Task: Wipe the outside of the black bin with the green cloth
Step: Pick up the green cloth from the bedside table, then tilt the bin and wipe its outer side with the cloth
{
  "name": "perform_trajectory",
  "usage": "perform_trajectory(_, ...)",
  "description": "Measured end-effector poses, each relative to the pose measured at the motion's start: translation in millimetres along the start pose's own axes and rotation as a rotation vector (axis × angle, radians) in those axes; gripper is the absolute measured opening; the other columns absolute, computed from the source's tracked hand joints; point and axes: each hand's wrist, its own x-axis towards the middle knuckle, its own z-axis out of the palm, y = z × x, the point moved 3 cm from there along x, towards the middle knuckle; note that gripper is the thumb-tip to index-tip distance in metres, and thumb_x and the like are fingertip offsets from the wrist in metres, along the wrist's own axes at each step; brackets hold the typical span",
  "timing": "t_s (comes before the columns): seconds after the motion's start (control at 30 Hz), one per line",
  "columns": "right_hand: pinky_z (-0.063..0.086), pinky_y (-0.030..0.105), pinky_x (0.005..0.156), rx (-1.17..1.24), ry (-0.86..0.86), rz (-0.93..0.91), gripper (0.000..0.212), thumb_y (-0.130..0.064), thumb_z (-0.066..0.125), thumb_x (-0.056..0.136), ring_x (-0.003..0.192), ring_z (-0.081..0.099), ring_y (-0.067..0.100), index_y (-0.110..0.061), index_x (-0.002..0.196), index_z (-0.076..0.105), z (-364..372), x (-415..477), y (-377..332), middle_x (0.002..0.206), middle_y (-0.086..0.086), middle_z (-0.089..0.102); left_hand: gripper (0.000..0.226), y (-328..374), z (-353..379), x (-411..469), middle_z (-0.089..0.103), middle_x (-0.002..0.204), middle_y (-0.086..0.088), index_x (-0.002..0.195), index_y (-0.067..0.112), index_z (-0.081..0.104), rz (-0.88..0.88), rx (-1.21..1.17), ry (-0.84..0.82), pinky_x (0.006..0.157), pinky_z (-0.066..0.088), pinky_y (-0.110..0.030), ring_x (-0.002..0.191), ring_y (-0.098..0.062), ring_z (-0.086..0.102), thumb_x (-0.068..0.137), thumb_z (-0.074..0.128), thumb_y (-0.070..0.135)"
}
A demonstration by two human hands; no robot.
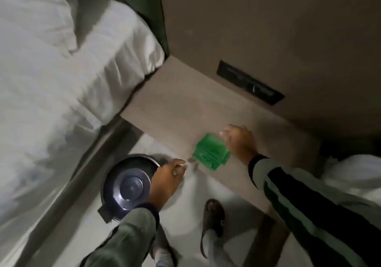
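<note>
The black bin (127, 186) stands on the pale floor at the lower left, seen from above, with a round domed lid and a foot pedal at its near side. My left hand (167, 179) lies over the bin's right rim with its fingers curled on it. The green cloth (211, 153) lies folded on the beige bedside table (185, 105), near the table's front edge. My right hand (240, 141) is at the cloth's right edge, touching it, fingers bent. The hand's back hides whether the fingers grip the cloth.
A bed with white sheets (51, 81) fills the left side, its frame running beside the bin. A dark switch panel (250, 83) sits on the wall above the table. My sandalled foot (213, 217) is on the floor, right of the bin.
</note>
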Motion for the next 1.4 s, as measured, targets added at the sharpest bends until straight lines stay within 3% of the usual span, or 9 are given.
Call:
perform_trajectory(0.23, 0.035, 0.045, 0.104, -0.061, -0.240, 0.156, 0.047, -0.024, 0.060, 0.085, 0.125, 0.043, 0.037, -0.009, 0.128, 0.046, 101, 32, 21, 0.132, 0.017, 0.055, 0.029, -58, 94, 10, 0.069, 0.086, 0.012, 0.104, 0.027, 0.072, -0.170, -0.097, -0.326, 0.066, 0.038, -0.002, 0.093, -0.009, 0.068, 0.084, 0.070, 0.048)
perform_trajectory(0.33, 0.039, 0.044, 0.104, 0.045, -0.274, 0.264, 0.042, -0.026, 0.067, 0.076, 0.122, 0.048, 0.036, -0.011, 0.114, 0.061, 108, 39, 23, 0.124, 0.017, 0.059, 0.023, -60, 95, 12, 0.075, 0.097, 0.005, 0.094, 0.032, 0.070, -0.222, -0.194, -0.290, 0.082, 0.052, -0.023, 0.090, -0.012, 0.070, 0.080, 0.074, 0.049)
perform_trajectory(0.5, 0.032, 0.019, 0.037, 0.638, -0.414, 0.365, 0.015, -0.018, 0.072, 0.054, 0.054, 0.048, 0.014, -0.018, 0.052, 0.058, 93, 7, 10, 0.053, -0.008, 0.052, 0.055, -34, 75, 12, 0.070, 0.110, 0.008, 0.122, 0.028, 0.058, -0.358, -0.666, -0.131, 0.089, 0.049, -0.036, 0.104, -0.012, 0.065, 0.074, 0.081, 0.044)
perform_trajectory(0.7, 0.040, 0.029, 0.060, 1.060, -0.494, 0.566, 0.007, -0.017, 0.065, 0.061, 0.065, 0.053, 0.017, -0.016, 0.063, 0.059, 113, -54, 5, 0.070, -0.003, 0.056, 0.034, -32, 71, 14, 0.078, 0.112, -0.009, 0.112, 0.018, 0.073, -0.425, -1.055, -0.202, 0.077, 0.060, -0.035, 0.097, -0.023, 0.076, 0.080, 0.077, 0.025)
perform_trajectory(0.83, 0.049, 0.030, 0.090, 0.904, -0.461, 0.551, 0.035, -0.021, 0.067, 0.085, 0.106, 0.061, 0.021, -0.012, 0.119, 0.061, 150, -98, 2, 0.115, 0.007, 0.063, 0.011, -55, 86, 4, 0.077, 0.101, -0.019, 0.089, 0.013, 0.073, -0.451, -0.782, 0.036, 0.052, 0.055, -0.018, 0.063, -0.010, 0.074, 0.082, 0.076, 0.006)
perform_trajectory(0.9, 0.055, 0.020, 0.084, 1.108, -0.519, 0.597, 0.027, -0.039, 0.059, 0.091, 0.100, 0.068, 0.005, -0.020, 0.110, 0.066, 163, -126, -10, 0.108, -0.004, 0.072, 0.012, -59, 90, -7, 0.076, 0.104, -0.021, 0.093, 0.011, 0.070, -0.444, -0.690, 0.070, 0.055, 0.054, -0.017, 0.069, -0.011, 0.073, 0.084, 0.075, 0.017)
perform_trajectory(1.1, 0.060, 0.029, 0.068, 1.533, -0.512, 0.934, 0.030, -0.041, 0.078, 0.074, 0.086, 0.075, 0.017, -0.024, 0.099, 0.073, 194, -189, -15, 0.100, 0.001, 0.078, 0.091, -47, 89, -45, 0.082, 0.088, -0.001, 0.103, 0.026, 0.073, -0.510, -0.676, -0.244, 0.064, 0.055, -0.028, 0.086, -0.015, 0.075, 0.072, 0.014, 0.089)
perform_trajectory(1.27, 0.055, 0.049, 0.089, 1.449, -0.243, 1.192, 0.029, -0.009, 0.074, 0.081, 0.086, 0.066, 0.032, -0.007, 0.107, 0.062, 243, -225, 16, 0.090, 0.011, 0.067, 0.054, -99, 63, 5, 0.065, 0.128, -0.019, 0.124, 0.020, 0.062, -0.351, 0.163, 0.004, 0.095, 0.047, -0.048, 0.122, -0.042, 0.055, 0.090, 0.050, 0.061)
perform_trajectory(1.4, 0.056, 0.023, 0.058, 1.433, -0.233, 1.143, 0.019, 0.003, 0.070, 0.080, 0.069, 0.066, 0.017, -0.015, 0.082, 0.066, 295, -243, 28, 0.071, -0.003, 0.069, 0.121, -149, 81, 75, 0.000, 0.162, -0.034, 0.158, 0.018, 0.008, -0.568, 0.287, 0.166, 0.109, 0.013, -0.075, 0.146, -0.060, -0.001, 0.069, 0.069, 0.071)
